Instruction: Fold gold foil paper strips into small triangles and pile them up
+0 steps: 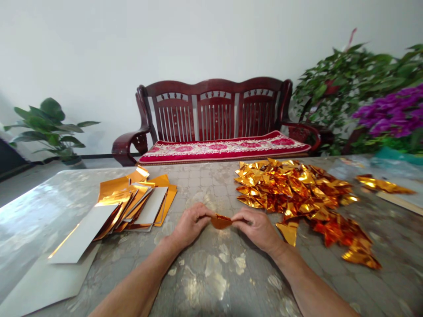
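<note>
A small piece of folded gold foil paper (221,222) is held up between both hands, just above the middle of the table. My left hand (194,223) pinches its left end between thumb and fingers. At the opposite end, my right hand (254,224) grips the paper's right tip in the same way. To the right lies a big heap of folded gold foil pieces (291,185), with several spilling toward the front. On the left is a loose stack of flat gold foil sheets (127,202), some showing their white backs.
The table (205,273) has a patterned, glossy cover. A white sheet (53,281) lies at the front left. Clear plastic (350,166) and a strip of gold foil (385,185) lie at the far right. Behind stands a wooden bench (214,110), with potted plants on both sides.
</note>
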The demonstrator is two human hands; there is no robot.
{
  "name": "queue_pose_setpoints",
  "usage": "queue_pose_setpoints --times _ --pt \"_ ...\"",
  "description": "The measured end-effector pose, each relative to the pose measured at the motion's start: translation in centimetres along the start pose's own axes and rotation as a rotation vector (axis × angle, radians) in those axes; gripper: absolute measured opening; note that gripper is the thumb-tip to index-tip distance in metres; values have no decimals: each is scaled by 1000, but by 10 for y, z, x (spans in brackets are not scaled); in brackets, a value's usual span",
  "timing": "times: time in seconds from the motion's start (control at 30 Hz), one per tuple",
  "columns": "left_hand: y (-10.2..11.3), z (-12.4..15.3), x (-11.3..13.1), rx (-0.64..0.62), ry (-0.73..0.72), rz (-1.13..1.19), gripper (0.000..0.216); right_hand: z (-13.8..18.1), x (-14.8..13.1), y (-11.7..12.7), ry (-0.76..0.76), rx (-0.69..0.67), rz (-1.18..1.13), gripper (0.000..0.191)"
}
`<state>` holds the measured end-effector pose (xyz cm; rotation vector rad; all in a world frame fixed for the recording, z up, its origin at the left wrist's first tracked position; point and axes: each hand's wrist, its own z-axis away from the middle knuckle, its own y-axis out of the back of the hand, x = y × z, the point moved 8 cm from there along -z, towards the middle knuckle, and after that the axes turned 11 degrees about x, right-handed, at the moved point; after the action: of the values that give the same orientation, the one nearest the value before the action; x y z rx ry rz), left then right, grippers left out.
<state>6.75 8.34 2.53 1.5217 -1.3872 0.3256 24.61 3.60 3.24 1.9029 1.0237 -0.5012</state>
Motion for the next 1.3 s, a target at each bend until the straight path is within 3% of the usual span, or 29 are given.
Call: queue_pose_setpoints --times 0.33,0.53,0.87,1.1,1.3 --pt "-5 10 11 -52 -133 -108 27 5 -5 -4 128 -161 154 10" --pt "-10 12 24 -132 -189 -115 28 7 -14 -4 220 -133 263 12" --pt "-11 14 24 -161 -102 -83 29 8 -21 -8 300 -205 297 14" --pt "-8 12 23 -66 -30 44 27 7 -32 2 380 -58 369 23" --pt "-11 12 21 -74 -20 36 27 8 -27 -1 360 -76 405 23"
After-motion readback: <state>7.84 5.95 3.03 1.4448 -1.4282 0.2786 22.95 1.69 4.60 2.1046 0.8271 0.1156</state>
